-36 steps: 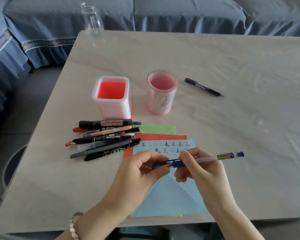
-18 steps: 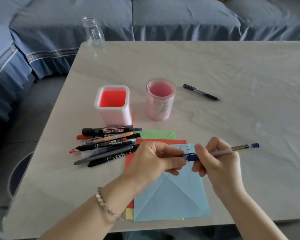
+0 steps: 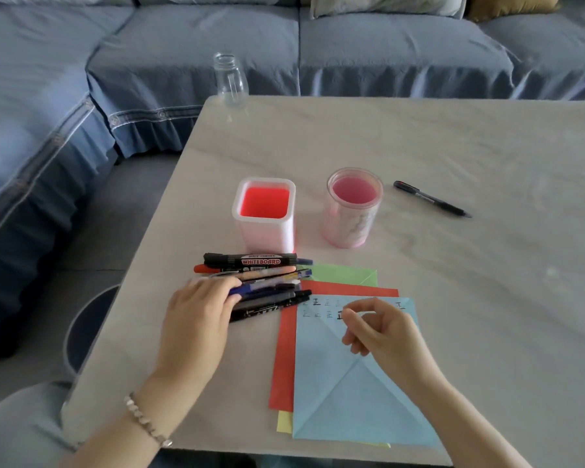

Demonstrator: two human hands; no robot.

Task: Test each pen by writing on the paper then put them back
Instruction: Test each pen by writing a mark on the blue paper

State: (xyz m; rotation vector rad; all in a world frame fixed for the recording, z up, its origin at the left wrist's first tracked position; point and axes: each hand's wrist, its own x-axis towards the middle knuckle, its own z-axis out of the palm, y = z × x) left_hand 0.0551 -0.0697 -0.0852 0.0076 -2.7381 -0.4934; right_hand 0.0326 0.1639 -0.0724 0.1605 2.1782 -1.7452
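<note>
A blue paper (image 3: 345,400) with two rows of written characters lies on top of a red sheet (image 3: 284,359) and a green sheet (image 3: 345,275). Left of it is a pile of several pens and markers, topped by a black whiteboard marker (image 3: 250,260). My left hand (image 3: 200,315) rests on the pile's left end, its fingers and thumb around a blue pen (image 3: 260,288) that lies among the others. My right hand (image 3: 379,329) hovers over the written part of the blue paper, loosely curled and holding nothing.
A square white holder (image 3: 264,234) with a red inside and a round pink cup (image 3: 348,231) stand behind the pile. A lone black pen (image 3: 431,199) lies to the right of the cup. A clear bottle (image 3: 230,79) stands at the table's far left corner, with a blue sofa (image 3: 385,52) behind.
The blue pen passed from my right hand to my left, which carried it left onto the pile. My right hand now hangs empty over the paper. The view tilted up.
</note>
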